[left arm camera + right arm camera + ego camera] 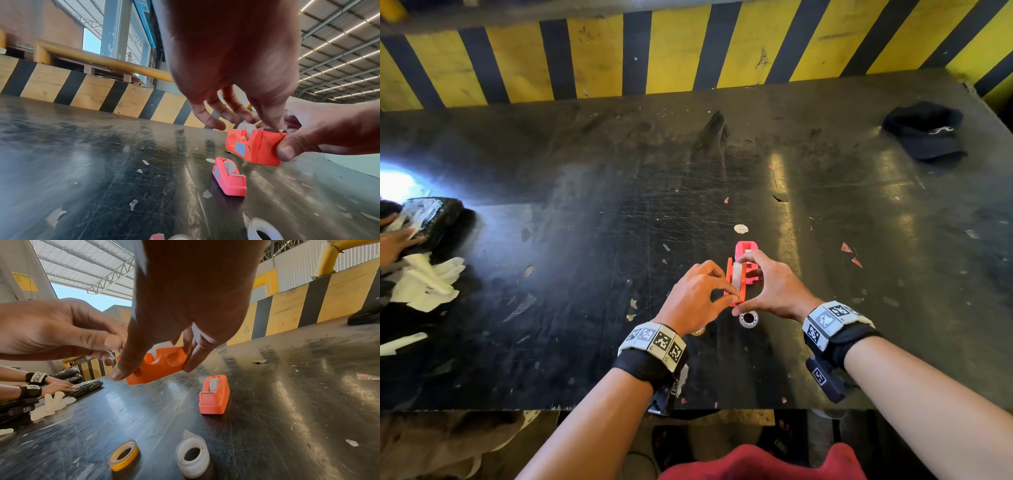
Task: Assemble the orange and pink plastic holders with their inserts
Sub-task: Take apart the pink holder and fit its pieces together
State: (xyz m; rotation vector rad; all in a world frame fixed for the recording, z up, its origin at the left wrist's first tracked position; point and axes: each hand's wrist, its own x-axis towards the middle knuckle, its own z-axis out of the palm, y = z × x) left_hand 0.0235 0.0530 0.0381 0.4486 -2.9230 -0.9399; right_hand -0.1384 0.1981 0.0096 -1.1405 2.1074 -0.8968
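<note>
While the left hand [697,294] pinches with thumb and forefinger at the near end of the orange holder [158,368], probably at the tape end by the cutter, the right hand [774,286] grips this holder by its two ends, tilted just above the dark scratched surface [585,240]. I judge that its clear roll is seated and the next move needs the tape end pulled onto the blade. Right of the orange holder stands the blocky pink holder [230,177], loaded; near it lie a yellow-edged roll [124,456] and a white ring-shaped roll [193,456].

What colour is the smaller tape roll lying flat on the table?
Yellow: the smaller tape roll shows best in the right wrist view.
</note>
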